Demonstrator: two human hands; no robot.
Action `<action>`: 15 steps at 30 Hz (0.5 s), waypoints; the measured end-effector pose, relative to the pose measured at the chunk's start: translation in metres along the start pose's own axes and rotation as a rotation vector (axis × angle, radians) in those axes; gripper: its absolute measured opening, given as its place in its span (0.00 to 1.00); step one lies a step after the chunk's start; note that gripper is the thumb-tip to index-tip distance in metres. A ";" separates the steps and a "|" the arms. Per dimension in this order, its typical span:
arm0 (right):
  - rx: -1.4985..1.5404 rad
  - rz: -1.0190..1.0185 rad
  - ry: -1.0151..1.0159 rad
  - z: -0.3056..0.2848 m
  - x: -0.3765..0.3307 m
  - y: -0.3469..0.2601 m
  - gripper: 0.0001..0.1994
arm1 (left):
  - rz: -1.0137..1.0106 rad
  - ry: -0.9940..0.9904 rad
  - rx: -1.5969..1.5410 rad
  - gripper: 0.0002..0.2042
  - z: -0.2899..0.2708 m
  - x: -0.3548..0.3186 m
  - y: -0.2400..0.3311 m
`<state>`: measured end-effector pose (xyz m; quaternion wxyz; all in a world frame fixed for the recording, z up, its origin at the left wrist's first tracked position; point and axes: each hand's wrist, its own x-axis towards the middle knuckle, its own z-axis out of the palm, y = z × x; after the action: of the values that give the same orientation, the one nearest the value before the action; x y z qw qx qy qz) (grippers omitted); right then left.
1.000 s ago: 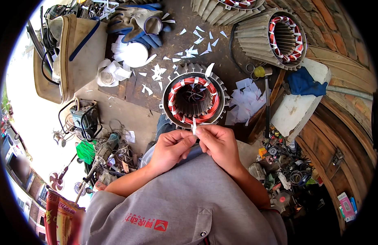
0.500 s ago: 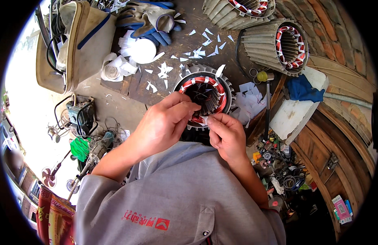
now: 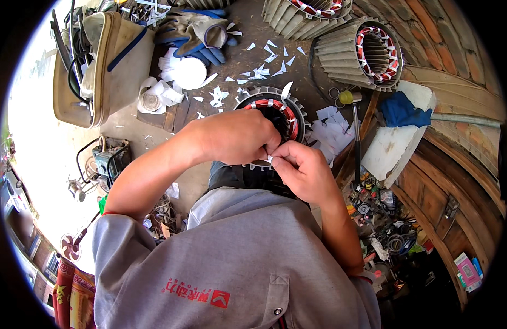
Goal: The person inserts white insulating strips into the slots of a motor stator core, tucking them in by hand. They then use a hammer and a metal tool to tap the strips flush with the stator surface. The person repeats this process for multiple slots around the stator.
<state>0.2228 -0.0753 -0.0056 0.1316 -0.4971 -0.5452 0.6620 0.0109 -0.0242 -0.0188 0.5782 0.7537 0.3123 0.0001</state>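
My left hand (image 3: 236,136) and my right hand (image 3: 304,169) meet in front of my chest, fingertips pinched together on a small white paper strip (image 3: 270,159). Just beyond them a finned motor stator (image 3: 281,112) with red windings stands on end on the floor, partly hidden by my left hand. A white paper slip (image 3: 287,90) sticks up from its far rim. Most of the strip is hidden between my fingers.
White paper scraps (image 3: 259,71) litter the floor. Two more stators (image 3: 368,52) lie at the back right. A hammer (image 3: 354,118), a blue cloth (image 3: 402,112) on a white block, gloves (image 3: 196,33), a tool bag (image 3: 100,66) and small parts (image 3: 382,219) surround me.
My hands have stayed together on the strip. The view has shifted, so the hands now sit closer to my chest and the stator is more hidden behind my left hand.
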 end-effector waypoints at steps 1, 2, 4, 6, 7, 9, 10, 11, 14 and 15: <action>0.032 0.011 -0.008 0.001 -0.001 0.001 0.04 | 0.022 0.010 -0.002 0.05 0.001 0.000 -0.001; 0.063 0.022 -0.016 0.003 -0.001 0.004 0.03 | 0.044 0.020 -0.004 0.04 0.003 0.000 -0.004; 0.106 0.038 -0.024 0.005 -0.003 0.009 0.03 | 0.034 0.042 -0.023 0.04 0.002 0.000 -0.002; 0.128 0.048 -0.022 0.007 -0.004 0.011 0.04 | -0.028 0.067 -0.058 0.04 -0.002 -0.002 0.005; 0.022 0.012 0.039 0.008 -0.004 0.011 0.04 | -0.013 0.103 -0.037 0.05 0.002 -0.003 0.003; -0.191 -0.060 0.159 0.011 -0.004 0.011 0.06 | 0.017 0.177 0.005 0.06 0.010 -0.005 -0.002; -0.327 -0.116 0.241 0.014 -0.004 0.012 0.06 | 0.013 0.188 0.001 0.06 0.010 -0.005 -0.001; -0.462 -0.173 0.321 0.019 -0.004 0.014 0.07 | 0.009 0.199 -0.004 0.06 0.011 -0.006 0.000; -0.620 -0.219 0.440 0.029 -0.005 0.016 0.09 | -0.014 0.187 -0.052 0.06 0.009 -0.007 -0.002; -0.631 -0.214 0.460 0.030 -0.005 0.016 0.09 | -0.024 0.175 -0.074 0.06 0.008 -0.007 -0.004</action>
<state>0.2068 -0.1026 -0.0188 0.1593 -0.5888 -0.7266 0.3161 0.0061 -0.0337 -0.0219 0.5760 0.7253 0.3704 0.0706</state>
